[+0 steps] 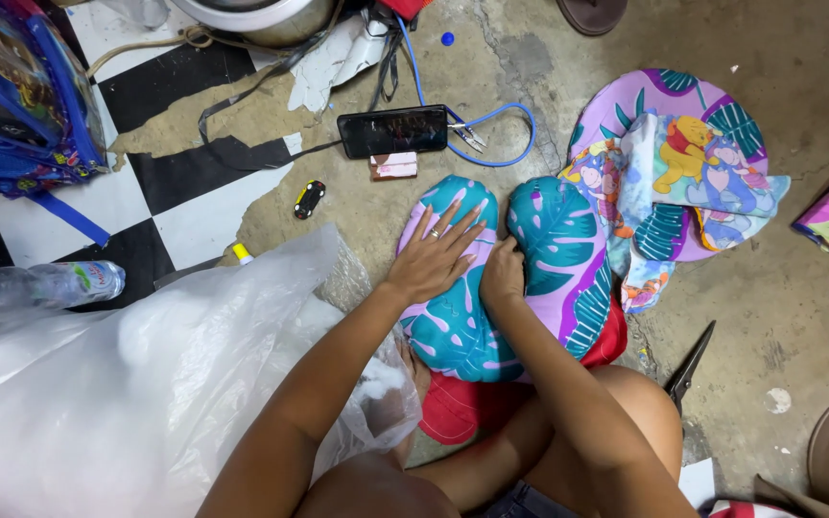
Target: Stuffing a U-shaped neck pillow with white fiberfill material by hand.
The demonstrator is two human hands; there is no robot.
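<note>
A stuffed heart-shaped cushion [554, 240] in teal and lilac leaf-print fabric lies on the floor in front of me, partly over a red cloth [458, 408]. My left hand [434, 254] lies flat on its left lobe, fingers spread, with a ring on one finger. My right hand [503, 273] is curled into a fist and pushed into the cleft between the two lobes. A big clear plastic bag of white stuffing [117, 384] sits just left of my left arm.
Cut fabric pieces [678, 163] with leaf and cartoon prints lie to the right. Black scissors [691, 369] rest by my right knee. A black phone [392, 130], blue cable, small pliers, a toy car [309, 199], a water bottle [40, 286] and a colourful bag [11, 86] lie beyond.
</note>
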